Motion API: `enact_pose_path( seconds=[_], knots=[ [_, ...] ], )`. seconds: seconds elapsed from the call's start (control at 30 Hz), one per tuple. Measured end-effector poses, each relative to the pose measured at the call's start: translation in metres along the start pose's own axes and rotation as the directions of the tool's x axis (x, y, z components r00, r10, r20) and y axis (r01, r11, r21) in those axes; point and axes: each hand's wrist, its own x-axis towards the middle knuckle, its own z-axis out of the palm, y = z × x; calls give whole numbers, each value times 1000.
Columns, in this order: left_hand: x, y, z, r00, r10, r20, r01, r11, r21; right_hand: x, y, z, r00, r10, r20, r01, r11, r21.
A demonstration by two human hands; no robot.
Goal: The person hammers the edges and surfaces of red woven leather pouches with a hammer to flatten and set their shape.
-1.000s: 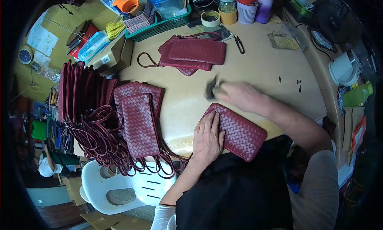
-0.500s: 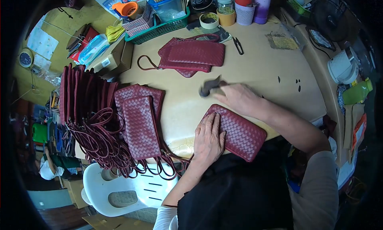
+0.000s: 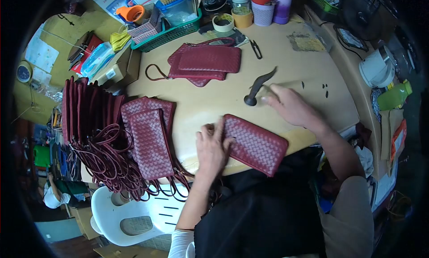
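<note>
A burgundy woven wallet (image 3: 255,145) lies slanted at the table's front edge, partly over my black apron. My left hand (image 3: 212,150) is at its left end, fingers apart, with the index finger and thumb at the wallet's edge. Beyond the wallet rests a dark hammer (image 3: 258,88) with a round face and a curved, tapering tail. Just right of the hammer is my right hand (image 3: 290,105), empty, its fingers loosely bent and apart from the tool.
Woven pouches (image 3: 151,144) lie at left beside a row of upright burgundy pouches (image 3: 89,110) with tangled straps. More wallets (image 3: 208,60) are stacked at the back, near thread snips (image 3: 256,49) and a tape roll (image 3: 223,23). A white chair (image 3: 105,213) stands at lower left.
My right hand has let go of the hammer, which now lies on the table, and has drawn back to the right. My left hand has slid off the wallet's top to its left edge.
</note>
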Motion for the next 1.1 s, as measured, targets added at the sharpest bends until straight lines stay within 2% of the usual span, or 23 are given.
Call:
enact_pose_path(
  seconds=[0.1, 0.17, 0.23, 0.27, 0.3, 0.33, 0.37, 0.43, 0.47, 0.53, 0.57, 0.6, 0.63, 0.7, 0.73, 0.77, 0.83, 0.87, 0.9, 0.97, 1.0, 1.03, 1.1],
  knots=[
    [13, -13, -11, 988, -143, 56, 149, 983, -109, -35, 8, -18, 996, 58, -72, -59, 998, -20],
    [18, -5, -23, 988, -151, 13, 149, 985, 90, -63, 29, -14, 992, 27, -123, -27, 1000, 3],
    [12, 28, -40, 972, 235, 6, -233, 969, -79, -80, 43, -14, 984, -1, -178, 7, 1000, 30],
    [8, 41, -30, 871, 479, 109, -450, 867, -215, -86, 47, -14, 986, 43, -159, -39, 999, 25],
    [3, 52, -17, 699, 695, 168, -611, 702, -365, -92, 49, -14, 986, 85, -141, -83, 996, 19],
    [-11, 59, -3, 650, 709, 273, -661, 705, -255, -95, 50, -14, 985, 90, -147, -88, 996, 19],
    [-8, 58, 5, 645, 714, 272, -667, 700, -256, -97, 50, -16, 979, 74, -192, -75, 997, 3],
    [7, 56, 17, 853, 489, 180, -482, 872, -84, -97, 47, -17, 967, 57, -248, -62, 998, -11],
    [11, 58, 21, 911, 393, 123, -396, 918, -4, -96, 39, -18, 959, 93, -269, -76, 994, 74],
    [12, 62, 22, 917, 373, 139, -380, 924, 26, -90, 29, -22, 948, 123, -292, -79, 984, 160],
    [9, 63, 24, 919, 366, 144, -374, 927, 30, -84, 26, -27, 984, 159, -82, -163, 986, -37],
    [8, 64, 23, 920, 367, 139, -375, 926, 36, -80, 24, -29, 966, 230, 121, -195, 949, -246],
    [8, 63, 23, 919, 367, 145, -374, 927, 27, -74, 27, -24, 968, 224, 113, -191, 951, -243],
    [10, 63, 23, 919, 365, 147, -372, 928, 20, -59, 30, -12, 997, 47, -60, -55, 987, -151],
    [10, 64, 22, 921, 362, 147, -367, 930, 8, -52, 26, -11, 992, 41, -122, -54, 992, -111],
    [10, 64, 22, 922, 357, 147, -360, 933, -6, -44, 24, -8, 992, 37, -119, -50, 993, -110],
    [10, 63, 23, 921, 362, 142, -365, 931, -7, -29, 29, 4, 990, 138, -41, -144, 952, -270],
    [9, 64, 23, 924, 359, 135, -360, 933, -14, -29, 31, 9, 998, 51, -42, -62, 947, -315],
    [10, 63, 22, 925, 357, 129, -357, 934, -21, -30, 33, 4, 998, 51, -47, -63, 948, -312],
    [9, 63, 23, 925, 358, 129, -360, 933, -8, -32, 25, -22, 995, -45, 94, 87, 848, -523],
    [9, 64, 23, 925, 357, 129, -360, 933, -6, -29, 12, -29, 992, 56, 112, 8, 865, -501],
    [10, 64, 23, 926, 357, 125, -359, 933, -6, -27, 14, -23, 992, 59, 109, 4, 865, -501],
    [10, 63, 25, 926, 359, 118, -359, 933, -19, -23, 20, -9, 990, 112, -81, -134, 925, -355]
  ],
)
